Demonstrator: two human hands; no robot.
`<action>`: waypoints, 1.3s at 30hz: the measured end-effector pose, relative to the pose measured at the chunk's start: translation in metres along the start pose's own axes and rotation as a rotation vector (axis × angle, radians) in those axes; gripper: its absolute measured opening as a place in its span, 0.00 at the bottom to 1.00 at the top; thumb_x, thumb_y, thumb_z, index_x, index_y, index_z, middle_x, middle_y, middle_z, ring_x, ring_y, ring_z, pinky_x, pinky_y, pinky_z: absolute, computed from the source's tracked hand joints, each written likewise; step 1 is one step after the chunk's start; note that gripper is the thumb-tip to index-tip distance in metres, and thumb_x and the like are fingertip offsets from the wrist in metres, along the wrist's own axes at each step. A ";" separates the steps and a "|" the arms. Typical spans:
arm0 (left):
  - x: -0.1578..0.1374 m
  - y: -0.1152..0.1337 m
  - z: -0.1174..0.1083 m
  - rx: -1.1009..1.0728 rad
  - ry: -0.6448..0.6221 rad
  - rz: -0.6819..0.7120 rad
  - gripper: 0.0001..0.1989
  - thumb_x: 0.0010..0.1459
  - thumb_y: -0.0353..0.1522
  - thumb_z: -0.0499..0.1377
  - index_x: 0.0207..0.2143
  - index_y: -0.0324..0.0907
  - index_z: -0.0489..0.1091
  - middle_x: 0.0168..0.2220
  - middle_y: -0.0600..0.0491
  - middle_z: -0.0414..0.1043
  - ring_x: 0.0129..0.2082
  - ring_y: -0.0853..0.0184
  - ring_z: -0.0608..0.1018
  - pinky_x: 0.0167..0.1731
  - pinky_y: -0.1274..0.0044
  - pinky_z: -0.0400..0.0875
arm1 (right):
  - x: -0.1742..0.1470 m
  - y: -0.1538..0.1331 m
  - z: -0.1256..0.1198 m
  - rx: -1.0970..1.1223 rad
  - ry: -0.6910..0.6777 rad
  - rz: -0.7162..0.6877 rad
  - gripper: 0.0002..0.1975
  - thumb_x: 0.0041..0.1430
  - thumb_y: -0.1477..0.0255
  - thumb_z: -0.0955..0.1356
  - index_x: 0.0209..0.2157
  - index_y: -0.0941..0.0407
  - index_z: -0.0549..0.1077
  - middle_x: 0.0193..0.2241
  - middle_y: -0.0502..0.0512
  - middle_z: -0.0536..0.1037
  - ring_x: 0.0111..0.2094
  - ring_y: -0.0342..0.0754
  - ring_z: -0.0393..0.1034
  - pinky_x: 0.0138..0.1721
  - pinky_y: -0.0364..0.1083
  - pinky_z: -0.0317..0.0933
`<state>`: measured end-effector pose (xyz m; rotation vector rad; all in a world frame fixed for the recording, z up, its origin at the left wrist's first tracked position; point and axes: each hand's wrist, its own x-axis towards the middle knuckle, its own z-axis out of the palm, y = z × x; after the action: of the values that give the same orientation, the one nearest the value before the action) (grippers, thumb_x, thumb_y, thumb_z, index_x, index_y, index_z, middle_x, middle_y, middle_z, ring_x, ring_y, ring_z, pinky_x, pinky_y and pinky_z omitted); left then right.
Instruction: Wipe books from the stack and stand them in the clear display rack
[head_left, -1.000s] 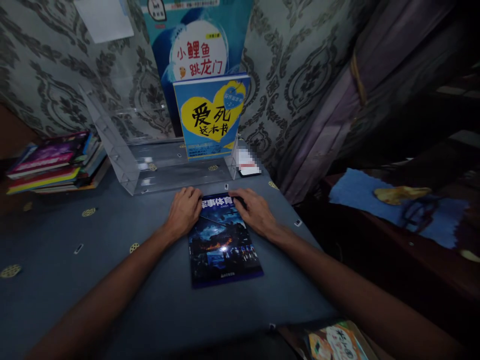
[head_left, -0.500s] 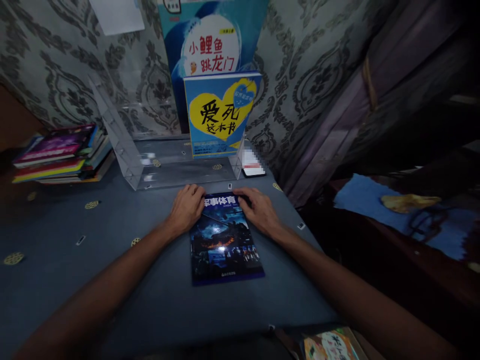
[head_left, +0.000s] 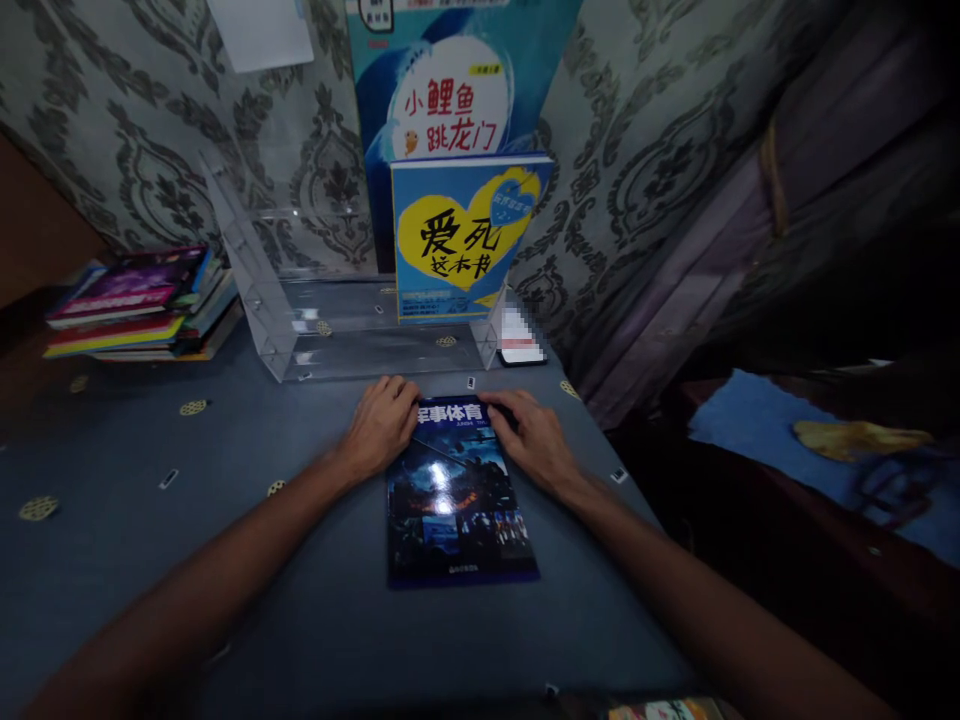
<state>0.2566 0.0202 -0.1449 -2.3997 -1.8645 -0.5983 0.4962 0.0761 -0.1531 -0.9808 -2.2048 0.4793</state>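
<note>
The dark magazine (head_left: 457, 495) lies flat on the bench (head_left: 150, 560), just before the clear acrylic stand (head_left: 330, 320) holding a blue-yellow book (head_left: 465, 235). Left hand (head_left: 381, 425) and right hand (head_left: 534, 440) press its top corners, fingers spread, gripping nothing.

Both forearms extended forward, bare, converging toward centre. Left hand (head_left: 380, 427) palm down, fingers curled slightly, pointing right. Right hand (head_left: 534, 440) palm down, fingers pointing left. Fingertips of the two hands near, not touching.
</note>
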 end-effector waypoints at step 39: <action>0.005 -0.004 -0.004 0.043 -0.043 0.057 0.11 0.68 0.30 0.47 0.42 0.43 0.70 0.42 0.46 0.70 0.43 0.57 0.71 0.45 0.65 0.67 | 0.002 0.003 0.001 -0.066 -0.012 -0.087 0.14 0.65 0.71 0.61 0.47 0.55 0.75 0.42 0.60 0.80 0.44 0.56 0.73 0.49 0.57 0.67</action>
<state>0.2526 0.0250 -0.1406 -2.4485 -1.7993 -0.5012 0.4956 0.0796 -0.1548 -0.9139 -2.2767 0.3757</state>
